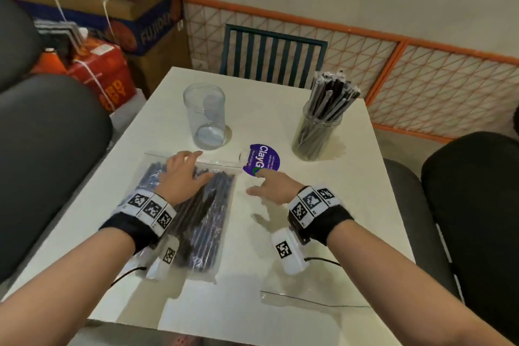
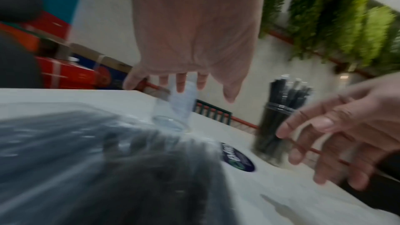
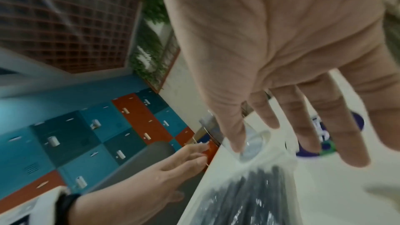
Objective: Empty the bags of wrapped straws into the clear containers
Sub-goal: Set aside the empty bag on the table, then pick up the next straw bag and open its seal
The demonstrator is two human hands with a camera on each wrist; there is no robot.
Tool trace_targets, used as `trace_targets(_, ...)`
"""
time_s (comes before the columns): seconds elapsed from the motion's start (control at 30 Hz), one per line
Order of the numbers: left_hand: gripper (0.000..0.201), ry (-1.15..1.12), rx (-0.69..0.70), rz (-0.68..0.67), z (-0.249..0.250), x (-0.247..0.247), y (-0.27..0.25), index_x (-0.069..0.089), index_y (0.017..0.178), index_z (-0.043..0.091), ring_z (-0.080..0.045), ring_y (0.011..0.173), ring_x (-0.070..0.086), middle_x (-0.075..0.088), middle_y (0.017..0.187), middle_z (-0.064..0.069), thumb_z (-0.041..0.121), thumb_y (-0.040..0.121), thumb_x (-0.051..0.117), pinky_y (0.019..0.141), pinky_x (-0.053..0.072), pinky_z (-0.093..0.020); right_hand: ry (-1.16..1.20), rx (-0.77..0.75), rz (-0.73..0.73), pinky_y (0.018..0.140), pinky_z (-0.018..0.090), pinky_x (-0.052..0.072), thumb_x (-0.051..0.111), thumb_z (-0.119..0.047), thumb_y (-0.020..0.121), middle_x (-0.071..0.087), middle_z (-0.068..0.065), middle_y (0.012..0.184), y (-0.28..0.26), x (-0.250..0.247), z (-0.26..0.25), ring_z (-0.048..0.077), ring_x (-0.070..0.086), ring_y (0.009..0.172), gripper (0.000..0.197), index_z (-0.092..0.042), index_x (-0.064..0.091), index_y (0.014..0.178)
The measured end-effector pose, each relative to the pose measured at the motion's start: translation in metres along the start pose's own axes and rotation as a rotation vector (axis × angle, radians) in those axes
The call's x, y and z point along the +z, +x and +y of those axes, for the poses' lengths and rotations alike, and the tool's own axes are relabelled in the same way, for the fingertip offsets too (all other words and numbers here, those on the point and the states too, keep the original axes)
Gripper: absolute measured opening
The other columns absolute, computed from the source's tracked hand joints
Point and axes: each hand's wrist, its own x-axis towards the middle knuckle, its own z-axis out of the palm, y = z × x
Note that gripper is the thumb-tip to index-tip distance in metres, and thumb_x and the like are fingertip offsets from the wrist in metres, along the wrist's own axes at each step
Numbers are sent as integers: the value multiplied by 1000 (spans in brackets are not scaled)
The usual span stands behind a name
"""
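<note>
**Full bag under my left hand, 1 jar waiting**

I see the white worktop (image 1: 351, 191) first, with everything on it. The largest item is the clear bag of wrapped straws (image 1: 202, 222), lying flat on the left half. Its long axis runs from the near edge away from me, and its sealed top strip points toward the far side, just short of the empty jar (image 1: 204, 116). That is the relation my next move turns on: the bag's mouth already faces the empty jar, which stands upright just beyond it.

My left hand (image 1: 182, 177) hangs over the far end of the bag, fingers spread and relaxed, gripping nothing; whether it touches the plastic I cannot tell. My right hand (image 1: 273, 187) is just beside the bag's right edge, also loose and holding nothing, one finger reaching toward the purple round sticker (image 1: 262, 157). The left hand is the nearer of the 2 to the bag.

The second jar (image 1: 316, 136), far right and well apart from the bag, is already packed with dark wrapped straws standing upright. A flat clear bag (image 1: 309, 302) lies by the near edge; it looks spent. I judge 1 bag remains.
</note>
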Motion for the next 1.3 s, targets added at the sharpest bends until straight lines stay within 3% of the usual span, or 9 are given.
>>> trace_targets(0.1,55,124,-245,68,-49,-20,-8,40,138,14,-36,130,31,36,141,-17,39,91,51,100,37,-55,130,81,48,56,17,35,57,-42,89,52,1,92,31,30,-17,13,46,74,72,-2,27,141)
trace_targets(0.3,64,20,-506,-84,-112,-25,-15,45,123,-3,-36,112,54,54,123,-22,48,86,56,89,45,-40,287,163,154,103,41,42,69,-39,81,41,21,144,64,67,-41,35,47,127,95,0,12,146)
trace_targets(0.53,14,-250,-418,-64,-120,-41,-6,58,94,-3,-38,107,57,60,107,-25,11,90,56,86,43,-36,554,255,147,88,45,53,72,-10,79,57,14,91,68,58,-72,28,56,92,35,-2,50,104)
trace_targets(0.6,6,-335,-388,50,-118,-57,-1,55,83,2,-42,106,55,59,104,-29,5,89,55,83,40,-36,759,195,87,80,41,54,73,-9,77,55,17,112,63,46,-80,26,57,97,49,-10,45,118)
trace_targets(0.77,60,-432,-261,387,-72,-103,-3,31,136,6,-37,120,37,31,135,-20,4,83,59,97,31,-37,878,-100,121,76,44,56,65,0,82,61,9,100,32,9,-108,23,62,93,27,-8,54,105)
trace_targets(0.87,49,-354,84,562,-26,-127,-17,40,130,14,-23,115,38,37,131,-11,16,86,60,97,31,-30,720,-235,242,91,54,50,71,-6,78,60,27,104,15,1,-121,33,62,96,32,4,51,102)
trace_targets(0.93,19,-540,163,436,5,-143,-27,55,107,15,-13,91,52,54,107,-5,25,92,53,76,42,-21,578,-308,289,94,47,49,76,-12,75,64,22,111,9,3,-127,35,61,103,38,-4,57,107)
trace_targets(1.1,57,-994,-181,-181,38,-164,-24,60,63,9,-11,35,52,60,49,-2,47,96,33,40,40,-21,317,-476,420,71,9,42,74,-4,75,65,0,105,-6,7,-134,17,58,86,49,-17,60,120)
trace_targets(1.3,41,-1036,-233,-442,40,-162,-31,63,72,9,-7,32,51,59,44,2,35,96,42,34,42,-16,288,-564,502,74,19,47,66,-1,77,64,-8,98,-9,13,-135,14,60,82,37,-20,65,108)
